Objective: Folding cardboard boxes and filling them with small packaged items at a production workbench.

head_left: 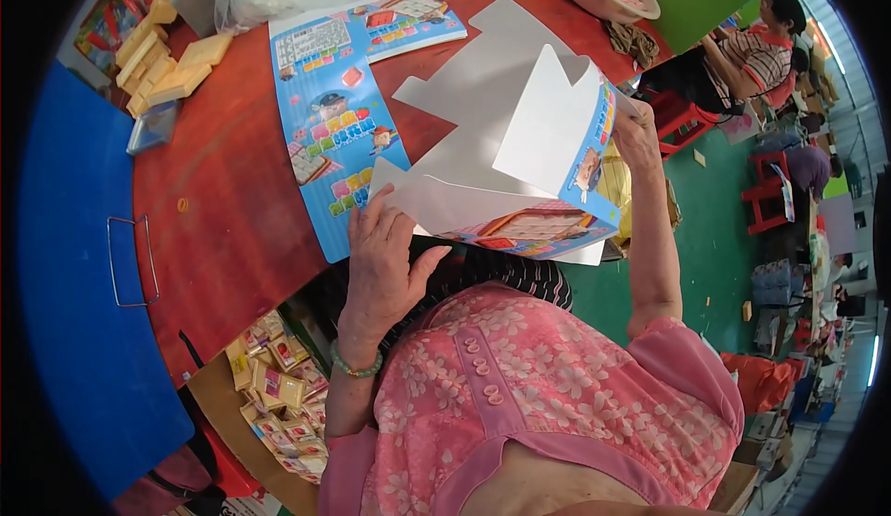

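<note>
your right hand [639,135] is closed on the right edge of a half-folded carton [534,131], fingers curled over the card. your left hand [382,247] is spread, thumb well away from the fingers, the fingertips touching the carton's lower left flap; you can't be seen pinching anything with it. the carton is tilted over the front edge of the red table [223,275], above your lap. its outside is glossy blue, printed with cartoon figures and tile pictures; its inside is plain white card with angular flaps. beside it lie flat blue sheets [329,131] bearing rounded, multicoloured lettering and a dense white text panel. smooth yellow blocks [176,80] sit at far left.
</note>
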Motion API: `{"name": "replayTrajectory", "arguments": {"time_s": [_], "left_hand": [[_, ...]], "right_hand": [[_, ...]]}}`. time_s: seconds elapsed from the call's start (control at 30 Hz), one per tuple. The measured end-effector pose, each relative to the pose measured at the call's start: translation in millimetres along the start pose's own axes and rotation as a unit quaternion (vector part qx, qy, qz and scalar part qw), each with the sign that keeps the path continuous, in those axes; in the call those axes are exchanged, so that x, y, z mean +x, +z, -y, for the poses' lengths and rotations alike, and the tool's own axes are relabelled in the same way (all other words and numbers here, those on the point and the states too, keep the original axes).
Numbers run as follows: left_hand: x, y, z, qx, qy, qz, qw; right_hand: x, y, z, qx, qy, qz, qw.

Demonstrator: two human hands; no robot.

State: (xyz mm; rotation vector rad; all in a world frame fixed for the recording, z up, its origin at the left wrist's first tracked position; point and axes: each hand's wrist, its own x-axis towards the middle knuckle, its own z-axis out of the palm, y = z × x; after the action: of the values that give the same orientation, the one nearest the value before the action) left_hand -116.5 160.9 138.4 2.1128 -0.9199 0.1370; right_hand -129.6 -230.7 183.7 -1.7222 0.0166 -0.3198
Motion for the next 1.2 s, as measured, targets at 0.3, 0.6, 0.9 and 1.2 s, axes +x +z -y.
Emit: {"name": "replayTrajectory", "arguments": {"time_s": [0.3,0.6,0.9,1.2], "left_hand": [[6,-56,6,-0.119,0.024,0.12,0.985],[30,-46,11,-0.278,-0.089,0.187,0.938],[51,-1,-9,0.15,-0.045,0.188,0.97],[57,-17,-13,0.214,0.0,0.173,0.961]], "right_hand": [[-44,-17,-17,0.135,-0.028,0.02,0.99],[-57,-5,-21,0.136,-0.006,-0.012,0.991],[-70,5,-35,0.164,0.021,0.029,0.986],[-85,10,-75,0.232,0.023,0.008,0.972]]}}
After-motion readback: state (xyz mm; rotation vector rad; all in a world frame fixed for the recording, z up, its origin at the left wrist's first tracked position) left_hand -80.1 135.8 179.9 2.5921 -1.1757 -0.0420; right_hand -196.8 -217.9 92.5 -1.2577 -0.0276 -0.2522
